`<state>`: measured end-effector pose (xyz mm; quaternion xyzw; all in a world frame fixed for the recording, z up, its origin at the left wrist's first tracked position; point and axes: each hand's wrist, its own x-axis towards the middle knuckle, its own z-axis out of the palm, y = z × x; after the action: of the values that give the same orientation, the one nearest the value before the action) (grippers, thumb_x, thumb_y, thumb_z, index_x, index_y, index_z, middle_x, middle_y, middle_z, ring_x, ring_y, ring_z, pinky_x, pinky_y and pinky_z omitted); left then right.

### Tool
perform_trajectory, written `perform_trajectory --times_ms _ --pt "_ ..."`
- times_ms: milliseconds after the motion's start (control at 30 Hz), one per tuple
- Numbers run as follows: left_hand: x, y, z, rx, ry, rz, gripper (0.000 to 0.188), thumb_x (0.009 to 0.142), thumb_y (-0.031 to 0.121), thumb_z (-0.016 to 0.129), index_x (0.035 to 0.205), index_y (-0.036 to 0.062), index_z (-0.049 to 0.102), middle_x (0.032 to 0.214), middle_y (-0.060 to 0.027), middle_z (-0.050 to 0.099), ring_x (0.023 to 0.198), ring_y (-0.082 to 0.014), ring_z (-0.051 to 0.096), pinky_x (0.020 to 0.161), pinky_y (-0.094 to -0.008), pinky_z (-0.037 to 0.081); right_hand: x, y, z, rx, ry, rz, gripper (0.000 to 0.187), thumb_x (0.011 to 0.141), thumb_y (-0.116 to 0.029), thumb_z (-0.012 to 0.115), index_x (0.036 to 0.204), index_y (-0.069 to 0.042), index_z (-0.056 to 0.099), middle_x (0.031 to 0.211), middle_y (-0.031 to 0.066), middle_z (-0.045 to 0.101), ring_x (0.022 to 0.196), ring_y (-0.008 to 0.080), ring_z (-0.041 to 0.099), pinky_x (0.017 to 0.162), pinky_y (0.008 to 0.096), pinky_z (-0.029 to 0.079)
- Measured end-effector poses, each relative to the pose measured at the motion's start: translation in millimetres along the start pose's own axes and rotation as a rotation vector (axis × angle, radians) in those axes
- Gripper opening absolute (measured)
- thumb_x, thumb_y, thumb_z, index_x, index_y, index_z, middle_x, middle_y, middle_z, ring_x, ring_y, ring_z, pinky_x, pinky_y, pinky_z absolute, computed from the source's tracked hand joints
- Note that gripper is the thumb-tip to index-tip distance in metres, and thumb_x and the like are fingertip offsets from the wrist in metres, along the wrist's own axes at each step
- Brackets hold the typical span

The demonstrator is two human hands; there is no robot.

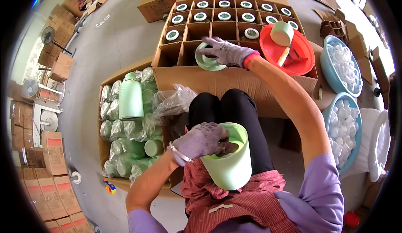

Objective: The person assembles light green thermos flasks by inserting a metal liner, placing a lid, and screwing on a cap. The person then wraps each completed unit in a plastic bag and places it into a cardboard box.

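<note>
On my lap stands a light green cylindrical shell (229,170), its open top tilted toward me. My gloved left hand (201,141) grips its rim, with the fingertips reaching inside. Farther off, my gloved right hand (228,52) holds a pale green ring-shaped part (210,66) at the front row of a divided carton (197,76). Its fingers lie over the ring and hide some of it. Several white-capped items (224,16) stand in the carton's rear compartments. A green vacuum flask body (131,99) rests on the plastic-wrapped pieces at my left.
A red basin (307,53) holding a pale green cup (282,34) and a brush-like tool sits on the carton's right corner. Blue tubs of white handles (343,67) and white plastic parts (344,128) stand at right. An open box (106,172) of wrapped green pieces is at left.
</note>
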<state>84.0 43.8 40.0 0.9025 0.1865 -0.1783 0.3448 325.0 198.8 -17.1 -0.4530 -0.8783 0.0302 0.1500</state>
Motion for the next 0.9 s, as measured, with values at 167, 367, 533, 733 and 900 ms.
perform_trajectory --times_ms 167,367,533,733,900 --pt "-19.1 -33.1 -2.4 -0.940 1.264 -0.090 0.052 0.101 0.043 0.053 0.134 0.0034 0.054 0.129 -0.0104 0.061 0.115 -0.0252 0.062 0.097 -0.0364 0.051 -7.6 -36.4 -19.5 0.081 0.202 -0.029 0.062 0.081 -0.012 0.072 0.139 -0.020 0.052 0.125 0.0200 0.048 0.112 0.0395 0.055 0.100 0.0455 0.048" --pt "10.0 -27.6 -3.9 -0.623 1.304 0.147 0.065 0.092 0.038 0.063 0.145 0.0071 0.043 0.140 -0.0162 0.051 0.123 -0.0281 0.053 0.104 -0.0399 0.044 -45.4 -166.2 -45.8 0.721 0.659 0.276 0.047 0.091 -0.016 0.065 0.131 0.002 0.048 0.102 0.0225 0.058 0.089 0.0434 0.061 0.083 0.0406 0.053" --pt "-16.0 -2.2 -26.8 0.230 1.214 0.429 0.066 0.070 0.047 0.081 0.126 0.0149 0.067 0.136 -0.0121 0.057 0.123 -0.0395 0.052 0.103 -0.0504 0.041 -92.6 -148.6 -49.9 1.248 0.253 0.071 0.032 0.095 -0.014 0.058 0.124 -0.001 0.056 0.100 0.0089 0.067 0.082 0.0158 0.067 0.065 0.0295 0.055" --pt "-52.6 -21.1 34.7 -0.268 0.815 0.360 0.050 0.089 0.042 0.068 0.126 0.0079 0.067 0.127 -0.0109 0.063 0.120 -0.0337 0.056 0.105 -0.0430 0.043 -139.1 -140.0 -67.3 1.073 -0.053 0.919 0.029 0.098 -0.022 0.054 0.113 0.000 0.064 0.089 0.0066 0.067 0.070 0.0112 0.067 0.062 0.0258 0.055" --pt "-48.4 -4.0 29.9 -0.295 0.728 0.406 0.045 0.091 0.039 0.065 0.125 0.0095 0.067 0.125 -0.0127 0.063 0.117 -0.0352 0.056 0.102 -0.0446 0.044 -134.6 -177.9 -60.1 0.907 0.224 0.336 0.027 0.098 -0.021 0.054 0.113 0.000 0.064 0.104 0.0154 0.064 0.102 0.0263 0.063 0.090 0.0361 0.050"
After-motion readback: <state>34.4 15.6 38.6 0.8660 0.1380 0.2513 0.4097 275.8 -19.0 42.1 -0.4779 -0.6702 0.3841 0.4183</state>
